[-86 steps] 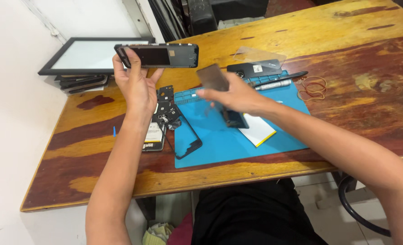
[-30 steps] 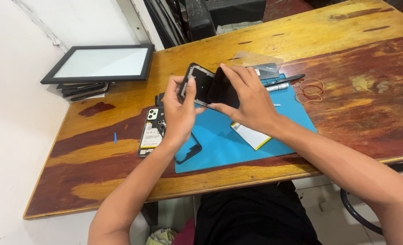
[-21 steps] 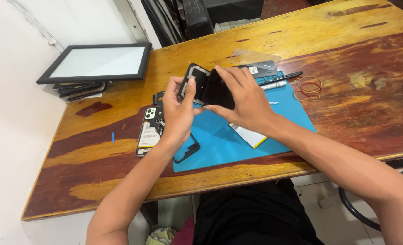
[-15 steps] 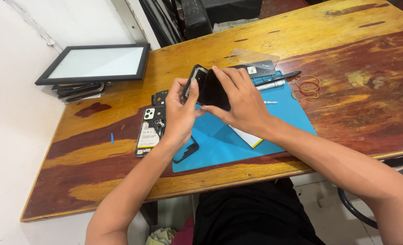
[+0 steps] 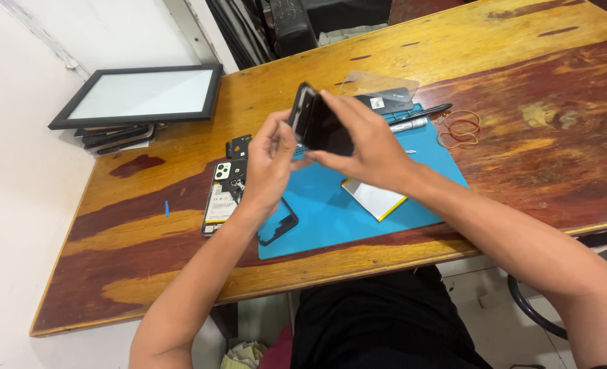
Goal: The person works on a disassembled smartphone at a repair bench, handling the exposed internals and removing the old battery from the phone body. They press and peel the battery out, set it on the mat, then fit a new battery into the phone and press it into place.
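In the head view, one black phone [image 5: 320,123], flat and glossy, is held tilted above the blue mat [image 5: 358,212], pinched along its left edge by the left hand [image 5: 269,160] and gripped across its dark face by the curled fingers of the right hand [image 5: 368,143]. One opened phone body [image 5: 221,198] with exposed parts is laid on the worn wooden table [image 5: 556,164], and one thin black frame [image 5: 279,222] lies at the mat's left edge. One white card [image 5: 375,198], two pens [image 5: 416,119], a cluster of rubber bands [image 5: 460,126] and one framed tablet [image 5: 139,96] are also seen.
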Demonstrator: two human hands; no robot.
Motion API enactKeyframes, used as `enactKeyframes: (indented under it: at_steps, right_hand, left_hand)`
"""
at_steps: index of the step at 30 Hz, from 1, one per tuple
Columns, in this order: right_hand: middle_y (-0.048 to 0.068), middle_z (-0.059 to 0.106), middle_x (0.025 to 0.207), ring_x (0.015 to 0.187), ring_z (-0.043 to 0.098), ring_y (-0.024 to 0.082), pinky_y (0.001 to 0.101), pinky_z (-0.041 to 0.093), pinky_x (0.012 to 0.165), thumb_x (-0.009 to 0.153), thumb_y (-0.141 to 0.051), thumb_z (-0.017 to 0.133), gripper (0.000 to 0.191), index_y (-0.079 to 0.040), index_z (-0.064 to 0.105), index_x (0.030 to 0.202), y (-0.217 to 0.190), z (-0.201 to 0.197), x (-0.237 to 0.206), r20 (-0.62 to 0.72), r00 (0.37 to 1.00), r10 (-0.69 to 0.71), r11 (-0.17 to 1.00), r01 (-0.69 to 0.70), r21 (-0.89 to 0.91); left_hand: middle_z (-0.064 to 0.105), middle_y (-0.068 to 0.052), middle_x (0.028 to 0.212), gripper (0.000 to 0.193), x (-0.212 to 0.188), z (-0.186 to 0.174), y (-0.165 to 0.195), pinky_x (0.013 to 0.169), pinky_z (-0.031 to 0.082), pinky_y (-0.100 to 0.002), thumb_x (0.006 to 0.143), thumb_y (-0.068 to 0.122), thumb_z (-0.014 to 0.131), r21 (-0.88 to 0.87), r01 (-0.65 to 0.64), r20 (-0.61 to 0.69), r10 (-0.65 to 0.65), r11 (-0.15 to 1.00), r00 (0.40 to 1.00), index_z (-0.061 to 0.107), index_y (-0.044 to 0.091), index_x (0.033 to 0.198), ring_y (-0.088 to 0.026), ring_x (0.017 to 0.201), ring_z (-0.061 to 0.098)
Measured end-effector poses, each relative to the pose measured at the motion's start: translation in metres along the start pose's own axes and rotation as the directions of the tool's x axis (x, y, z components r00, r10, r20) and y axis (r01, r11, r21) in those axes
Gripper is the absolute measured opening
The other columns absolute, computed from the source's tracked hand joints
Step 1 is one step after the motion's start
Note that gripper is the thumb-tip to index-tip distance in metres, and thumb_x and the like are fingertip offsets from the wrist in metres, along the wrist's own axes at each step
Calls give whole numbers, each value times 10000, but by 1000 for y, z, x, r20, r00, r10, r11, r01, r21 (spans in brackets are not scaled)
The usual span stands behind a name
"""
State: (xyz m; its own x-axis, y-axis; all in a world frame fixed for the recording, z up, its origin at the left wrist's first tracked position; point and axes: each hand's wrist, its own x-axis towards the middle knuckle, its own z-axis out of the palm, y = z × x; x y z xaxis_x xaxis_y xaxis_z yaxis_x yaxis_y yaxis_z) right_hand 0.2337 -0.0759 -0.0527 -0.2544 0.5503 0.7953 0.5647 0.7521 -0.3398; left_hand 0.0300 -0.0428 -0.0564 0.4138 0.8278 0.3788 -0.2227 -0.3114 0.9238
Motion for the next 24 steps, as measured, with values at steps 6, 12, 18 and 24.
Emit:
enactKeyframes:
  at_steps: [6,12,18,24]
  right_hand:
    - [186,644,1328,1171,660,274,465,608,997,1025,-298,670,581,38,532,1477,20,-25,10,229,902,366,587,-415,695]
    - [189,642,1391,1200,679,283,454,588,1035,1102,-479,272,617,-26,517,1441,22,-23,17,355,803,480,157,-476,865]
    - [182,658,1350,1178,681,271,427,594,977,1078,-524,212,670,-58,529,1440,21,-12,14,450,767,458,39,-523,851]
    - [168,709,1215,1031,705,214,369,600,828,1082,-541,262,648,-70,577,1396,22,3,2,527,698,485,-5,-600,800]
  left_hand:
    - [615,-49,1358,442,7,-6,10,910,595,-311,1138,414,418,267,-256,-16,269,929,963,626,95,1361,-170,1233,599]
    - [614,-87,1278,271,-5,10,13,883,586,-311,1097,245,606,575,-394,116,405,717,907,650,88,1314,-202,1183,651]
    - [635,-76,1211,288,-10,18,17,833,556,-340,985,205,773,679,-407,126,449,611,884,700,85,1237,-227,1107,654]
    - [580,-94,1271,281,-10,17,14,896,571,-329,944,163,815,645,-448,131,487,620,863,735,78,1199,-192,1076,646]
